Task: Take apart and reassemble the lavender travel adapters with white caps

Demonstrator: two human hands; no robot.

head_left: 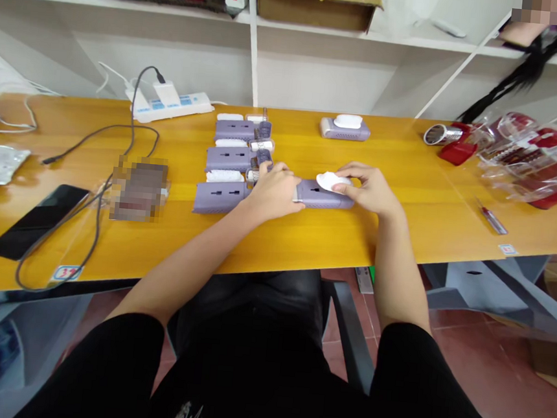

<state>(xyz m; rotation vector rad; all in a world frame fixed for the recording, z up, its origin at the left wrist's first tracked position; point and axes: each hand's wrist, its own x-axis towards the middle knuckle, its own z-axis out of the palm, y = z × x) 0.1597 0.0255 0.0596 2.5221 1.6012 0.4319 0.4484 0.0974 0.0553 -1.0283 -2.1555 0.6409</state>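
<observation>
- A shelving unit of white panels (294, 77) backs a yellow-orange wood-grain table (424, 215), which is smooth and slightly glossy.
- A paper label (67, 273) at the near left edge bears a handwritten number beginning with 3, its second digit unclear; another label (508, 249) at right is too small to read, as is the pale script on the black shirt (187, 417).
- The right hand (361, 187) pinches a white oval piece (330, 182) between thumb and fingers, above the right part of a lavender case (326, 195).
- That case lies on the table between both hands, long and box-like, with a dark slot in its top.
- The left hand (277, 192) curves over the case's left end, half open; I cannot tell whether it grips.
- Three similar lavender units (218, 195) stand in a column to the left, white-topped, with clear, ribbed-looking parts beside them.
</observation>
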